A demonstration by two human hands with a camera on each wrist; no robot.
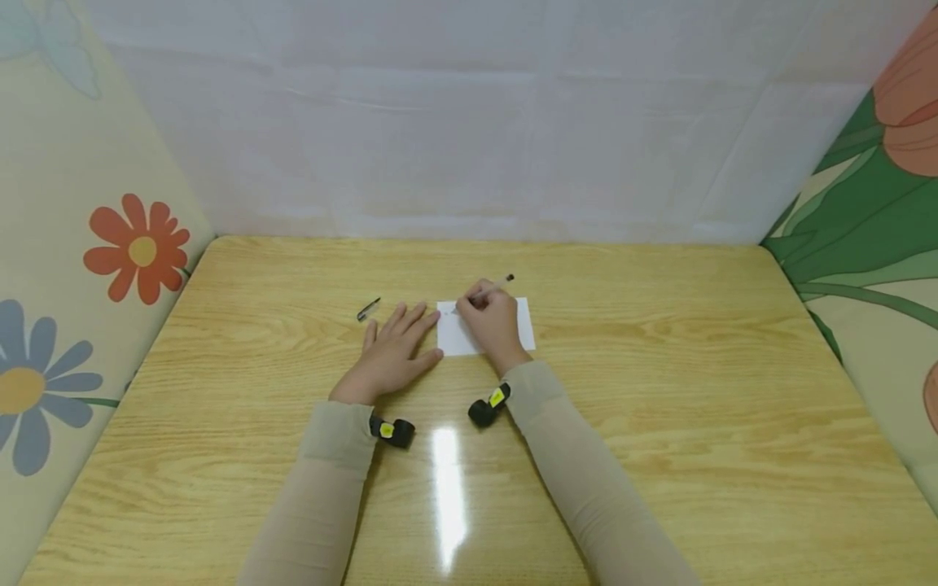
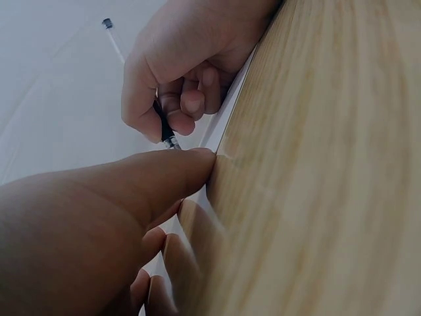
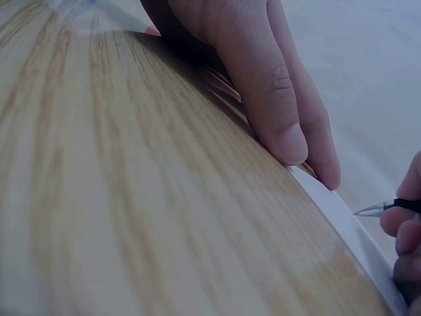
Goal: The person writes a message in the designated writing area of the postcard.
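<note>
A small white sheet of paper point(image 1: 458, 340) lies on the wooden table, with faint marks near its upper left corner. My right hand point(image 1: 493, 319) rests over the paper and pinches a pen point(image 1: 501, 283) with a clear barrel, dark grip and black end. In the right wrist view the pen's metal tip point(image 3: 370, 210) points down close over the sheet. My left hand point(image 1: 392, 354) lies flat with fingers spread, its thumb and index fingertips at the paper's left edge. A pen cap point(image 1: 369, 309) with a dark clip lies just beyond the left fingers.
The wooden table point(image 1: 696, 391) spreads out on both sides of the arms. A white sheet-like backdrop point(image 1: 440, 146) hangs behind its far edge, and flower-printed panels point(image 1: 44, 203) stand at the left and right. Both wrists wear black straps with small cameras point(image 1: 396, 432).
</note>
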